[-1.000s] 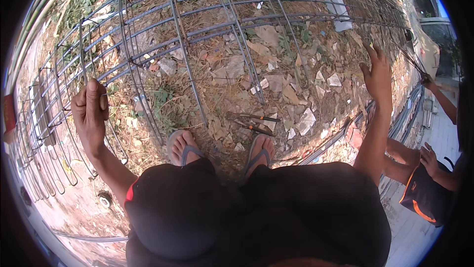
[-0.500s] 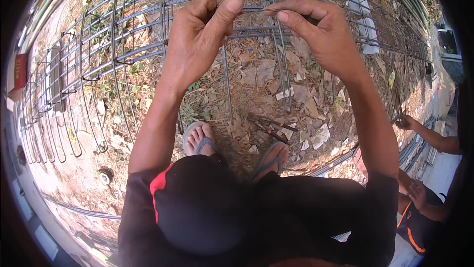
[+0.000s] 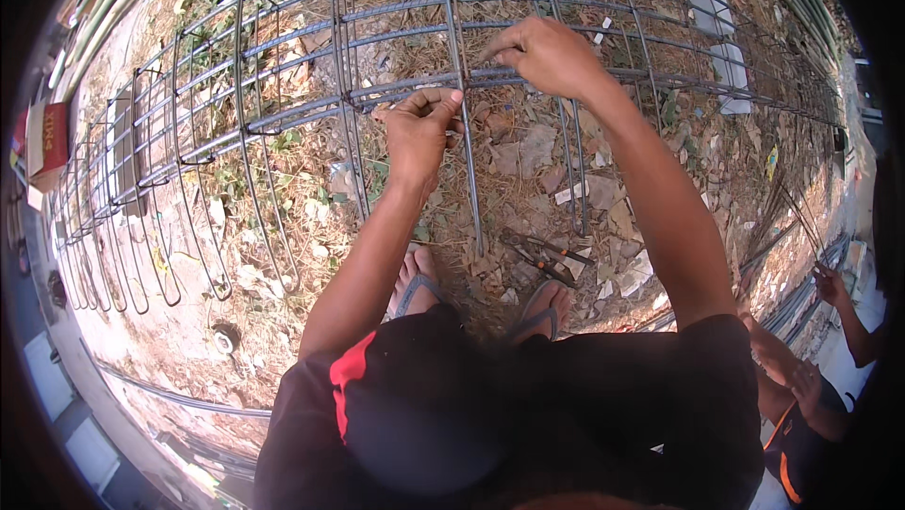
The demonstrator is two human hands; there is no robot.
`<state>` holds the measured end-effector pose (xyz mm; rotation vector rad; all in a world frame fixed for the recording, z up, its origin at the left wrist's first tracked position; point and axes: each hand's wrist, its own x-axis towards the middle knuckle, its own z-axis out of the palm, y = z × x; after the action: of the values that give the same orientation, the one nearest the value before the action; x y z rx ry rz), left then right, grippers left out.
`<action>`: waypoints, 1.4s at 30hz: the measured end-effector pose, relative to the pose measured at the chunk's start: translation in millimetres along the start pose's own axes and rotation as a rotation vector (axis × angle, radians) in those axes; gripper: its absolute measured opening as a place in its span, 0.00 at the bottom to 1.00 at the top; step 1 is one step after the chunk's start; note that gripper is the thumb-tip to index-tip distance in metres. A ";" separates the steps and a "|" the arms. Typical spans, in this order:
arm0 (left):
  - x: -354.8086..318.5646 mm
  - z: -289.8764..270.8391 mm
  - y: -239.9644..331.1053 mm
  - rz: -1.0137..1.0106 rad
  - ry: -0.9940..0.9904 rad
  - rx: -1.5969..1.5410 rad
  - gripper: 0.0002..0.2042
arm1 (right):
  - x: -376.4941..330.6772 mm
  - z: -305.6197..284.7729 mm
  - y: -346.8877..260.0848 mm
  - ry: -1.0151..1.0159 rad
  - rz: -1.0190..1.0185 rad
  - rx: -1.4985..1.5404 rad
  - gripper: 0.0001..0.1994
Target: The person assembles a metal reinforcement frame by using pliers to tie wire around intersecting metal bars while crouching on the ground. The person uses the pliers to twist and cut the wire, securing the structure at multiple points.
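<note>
A cage of dark steel rebar (image 3: 396,31) stretches across in front of me, long bars crossed by bent stirrups. My left hand (image 3: 420,138) is closed in a pinch at one stirrup (image 3: 472,180), close to where it crosses a lower long bar. Thin tie wire ran between both hands a moment ago; in the left fingers it is mostly hidden now. Just right of that stirrup, my right hand (image 3: 551,56) reaches over the bars with its fingertips together. Whatever they pinch is too small to make out. Pincers (image 3: 547,255) with black-and-orange handles lie on the ground by my feet.
Dry leaves and rubble (image 3: 528,147) cover the ground under the cage. Pale blocks (image 3: 709,3) stand at the far right, with bamboo poles (image 3: 108,15) at the far left. A red box (image 3: 47,139) sits left. Another person's hand (image 3: 830,284) shows at right.
Both hands were up close with thin wire stretched between them. Now the left has gone down to the stirrup, and the right has moved away over the bars. My view has shifted slightly.
</note>
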<state>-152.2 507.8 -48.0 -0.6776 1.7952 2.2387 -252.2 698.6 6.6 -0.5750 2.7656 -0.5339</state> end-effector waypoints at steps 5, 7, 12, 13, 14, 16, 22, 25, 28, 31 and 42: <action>3.1 -1.7 8.7 -0.143 -0.069 -0.056 0.15 | 35.3 11.6 10.0 -0.288 -0.007 0.488 0.11; 5.0 -5.9 10.4 -0.251 -0.077 -0.116 0.19 | 43.3 13.2 13.5 -0.335 -0.003 0.537 0.12; 1.6 -1.7 1.6 -0.225 -0.067 -0.195 0.22 | 50.6 15.5 11.5 -0.315 -0.096 0.355 0.12; 0.4 1.1 -0.8 -0.214 -0.060 -0.215 0.21 | 50.9 15.3 9.8 -0.317 -0.127 0.317 0.12; -2.3 5.8 -4.4 -0.198 -0.036 -0.271 0.21 | 50.8 14.2 8.1 -0.306 -0.174 0.296 0.11; -7.8 14.0 -10.7 -0.159 0.015 -0.377 0.21 | 49.3 9.6 4.3 -0.340 -0.111 0.337 0.13; -7.3 26.2 -23.6 0.202 0.232 -0.082 0.16 | 29.1 -4.9 -22.6 -0.184 -0.025 0.029 0.10; -6.9 26.8 -27.4 0.436 0.320 0.175 0.14 | 11.0 -7.2 -43.4 -0.047 -0.023 -0.129 0.15; -10.1 26.8 -25.4 0.627 0.358 0.358 0.12 | -2.2 -9.8 -59.6 -0.045 0.018 -0.109 0.22; -13.6 27.6 -17.4 0.793 0.349 0.612 0.11 | -8.4 -8.7 -67.9 -0.025 0.030 -0.125 0.26; -6.9 32.5 -29.8 0.742 0.321 0.355 0.10 | -9.0 6.7 -42.1 0.158 -0.205 -0.066 0.12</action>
<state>-140.9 547.3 -65.5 -0.3358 2.8923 2.1589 -228.1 664.5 19.2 -0.8748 2.8995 -0.5549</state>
